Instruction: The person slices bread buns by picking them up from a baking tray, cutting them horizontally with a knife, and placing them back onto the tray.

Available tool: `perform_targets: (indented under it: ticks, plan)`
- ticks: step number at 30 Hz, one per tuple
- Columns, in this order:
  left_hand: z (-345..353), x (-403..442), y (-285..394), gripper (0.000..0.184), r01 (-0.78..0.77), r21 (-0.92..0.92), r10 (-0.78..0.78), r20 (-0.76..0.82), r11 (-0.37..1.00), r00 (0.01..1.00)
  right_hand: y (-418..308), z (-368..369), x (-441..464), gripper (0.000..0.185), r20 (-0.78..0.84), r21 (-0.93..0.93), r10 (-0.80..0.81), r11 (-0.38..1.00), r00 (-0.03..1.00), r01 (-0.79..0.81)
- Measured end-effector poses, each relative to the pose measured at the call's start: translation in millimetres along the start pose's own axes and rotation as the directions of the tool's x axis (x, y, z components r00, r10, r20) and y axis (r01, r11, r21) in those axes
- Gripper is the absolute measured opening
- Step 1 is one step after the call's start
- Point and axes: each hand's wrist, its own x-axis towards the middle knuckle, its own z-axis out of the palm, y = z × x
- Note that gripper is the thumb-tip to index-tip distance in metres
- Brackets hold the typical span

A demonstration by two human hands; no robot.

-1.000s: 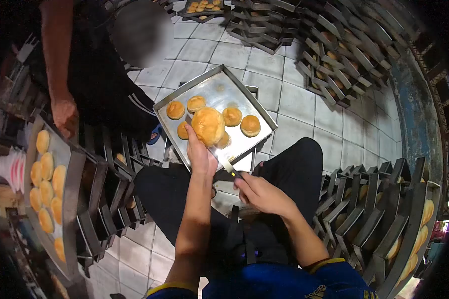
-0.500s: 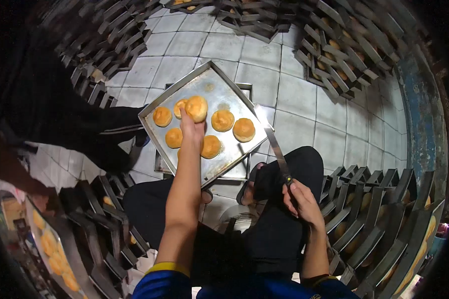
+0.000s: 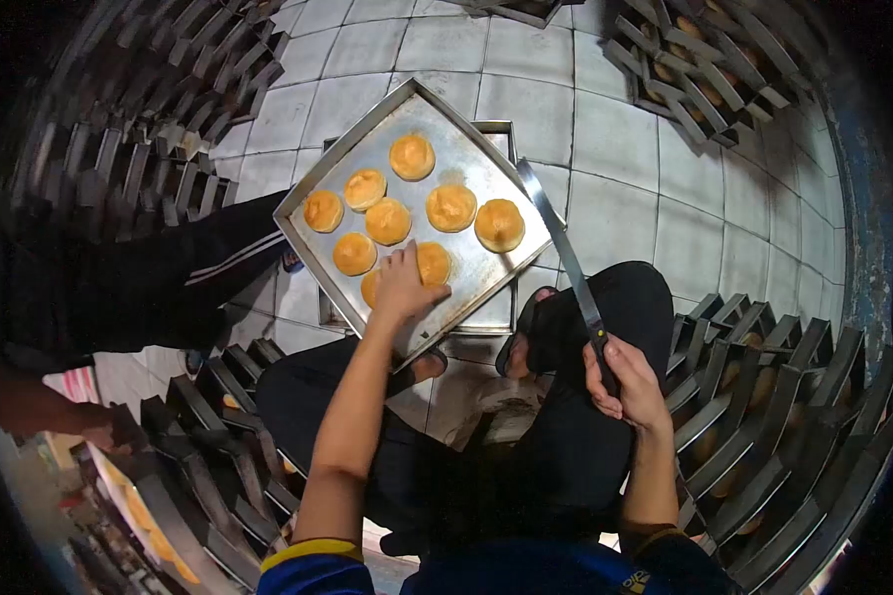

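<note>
A square metal tray [image 3: 466,117] lies tilted like a diamond before me, with several round golden buns [image 3: 451,207] on it. Over its lower part is my left hand [image 3: 403,289], thumb and fingers apart, beside a bun [image 3: 435,262] whose edge the fingers seem to touch. Part of another bun [image 3: 368,288] is hidden behind that hand. My right hand [image 3: 630,382] is wrapped round the dark handle of a long-bladed knife [image 3: 566,253]. The blade points up and left, its tip near the tray's right corner.
Another metal tray [image 3: 506,307] is beneath the first, on the tiled floor [image 3: 615,188]. Stacked metal trays [image 3: 764,416] stand at both sides and farther ahead, some holding buns. At left are another person's dark-trousered leg [image 3: 179,268] and hand [image 3: 79,421].
My left hand has put its raised bun down near the tray's top corner and drawn back toward the lower buns. The knife stays in my right hand, its blade turned slightly.
</note>
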Motion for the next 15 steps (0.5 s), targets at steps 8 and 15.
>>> perform_targets:
  ticks: [8, 15]
  plan:
    - [24, 7, -9, 0.102, 0.042, -0.075, -0.043, -0.016, 0.996, 0.999, 2, 3, -5, 0.044, 0.032, -0.129, -0.041, 0.991, 0.999, 0.045]
    - [-3, 58, -30, 0.099, 0.022, -0.183, -0.086, -0.349, 0.983, 0.933, 4, 3, -4, 0.044, 0.03, -0.137, -0.014, 0.99, 0.999, 0.018]
